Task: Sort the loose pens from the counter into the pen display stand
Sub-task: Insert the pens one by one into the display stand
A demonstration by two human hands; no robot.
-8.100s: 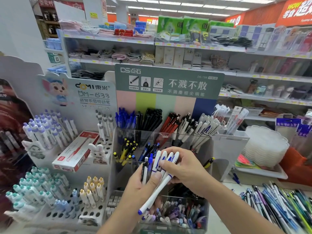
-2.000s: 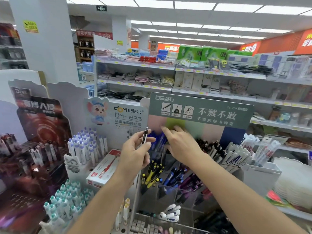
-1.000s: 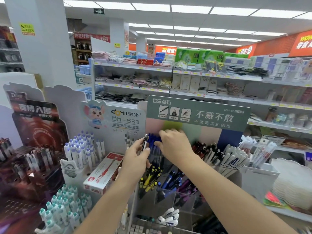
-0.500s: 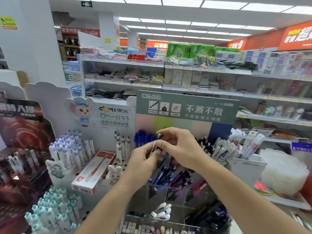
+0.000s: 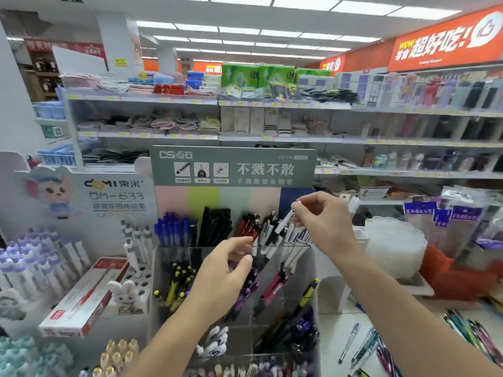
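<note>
White pen (image 5: 283, 221) pinched in right hand (image 5: 324, 221), left hand (image 5: 226, 270) seemingly empty, loosely curled, before display stand (image 5: 234, 172).

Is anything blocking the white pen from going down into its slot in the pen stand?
Nothing separate blocks it. The right hand pinches the white pen just above the white pens already crowding that compartment of the pen display stand; they leave little room. The left hand is lower, off to the side.

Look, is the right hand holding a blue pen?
No, the right hand pinches a white pen with a dark band, above the white pens in the display stand.
</note>
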